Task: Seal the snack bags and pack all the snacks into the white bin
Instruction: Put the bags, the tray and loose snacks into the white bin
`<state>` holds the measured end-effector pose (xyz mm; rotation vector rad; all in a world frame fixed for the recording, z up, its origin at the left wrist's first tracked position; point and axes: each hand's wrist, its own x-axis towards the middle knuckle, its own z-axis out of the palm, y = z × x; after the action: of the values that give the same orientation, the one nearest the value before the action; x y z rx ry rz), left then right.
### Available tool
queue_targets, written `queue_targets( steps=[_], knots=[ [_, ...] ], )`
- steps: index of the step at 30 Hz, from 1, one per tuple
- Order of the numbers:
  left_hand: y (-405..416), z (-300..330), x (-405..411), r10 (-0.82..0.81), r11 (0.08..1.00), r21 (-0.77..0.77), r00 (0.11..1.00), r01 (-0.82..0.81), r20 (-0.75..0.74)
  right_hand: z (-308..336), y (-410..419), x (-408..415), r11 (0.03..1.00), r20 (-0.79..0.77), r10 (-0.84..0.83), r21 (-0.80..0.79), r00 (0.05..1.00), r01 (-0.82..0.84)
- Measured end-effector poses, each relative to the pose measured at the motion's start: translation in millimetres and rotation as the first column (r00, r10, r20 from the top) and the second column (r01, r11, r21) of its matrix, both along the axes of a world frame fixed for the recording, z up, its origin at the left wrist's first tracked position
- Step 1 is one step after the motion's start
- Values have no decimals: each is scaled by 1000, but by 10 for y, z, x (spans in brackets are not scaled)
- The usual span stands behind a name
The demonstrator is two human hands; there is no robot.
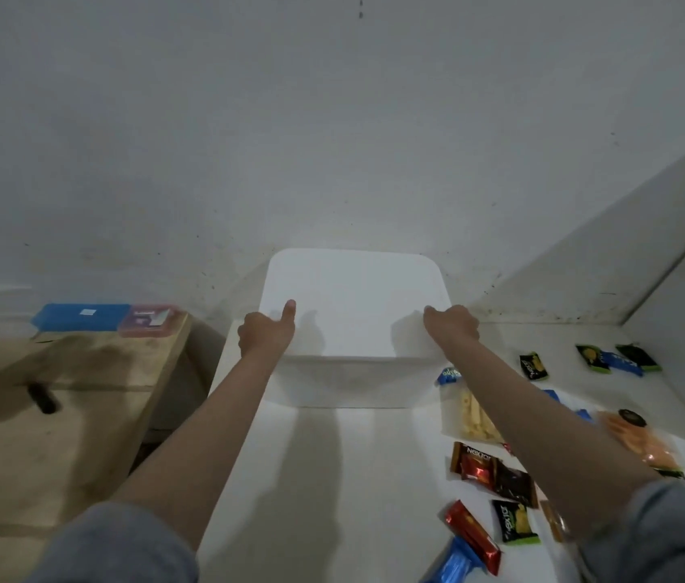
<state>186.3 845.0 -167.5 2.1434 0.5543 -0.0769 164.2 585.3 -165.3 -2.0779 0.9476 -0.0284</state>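
Gripping the white bin (pixel 353 330) at its two side rims, left hand (pixel 266 332) with thumb laid over the lid, right hand (pixel 452 326) curled round the edge. Best kept level and set down left of the snack packets (pixel 496 477) scattered on the surface (pixel 332 477).

The white table (pixel 332 477) carries the white bin (pixel 353 385) at its back, with snack packets (pixel 496 473) scattered to the right.

Blue box (pixel 80 316) & pink case (pixel 150 321) on wooden bench (pixel 59 414), touching.
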Motion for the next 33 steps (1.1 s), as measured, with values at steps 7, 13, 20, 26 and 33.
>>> queue_targets(
  steps=[7,13,20,26,33],
  knots=[
    [-106,-217,-4,106,967,207,972,-151,212,-195,44,47,983,29,-111,-143,993,114],
    [-78,-214,-66,155,985,-3,885,-171,438,-131,109,-57,969,268,-183,-114,946,220],
    [83,-100,-389,102,989,-147,812,-20,575,74,278,-375,979,534,-184,27,825,201],
    [461,-250,-1085,146,986,-151,776,-65,614,-112,649,-1152,987,524,-162,102,836,127],
    [863,-723,-2154,177,976,39,885,-214,431,-763,1100,-2258,980,336,-125,191,933,63]
  ],
)
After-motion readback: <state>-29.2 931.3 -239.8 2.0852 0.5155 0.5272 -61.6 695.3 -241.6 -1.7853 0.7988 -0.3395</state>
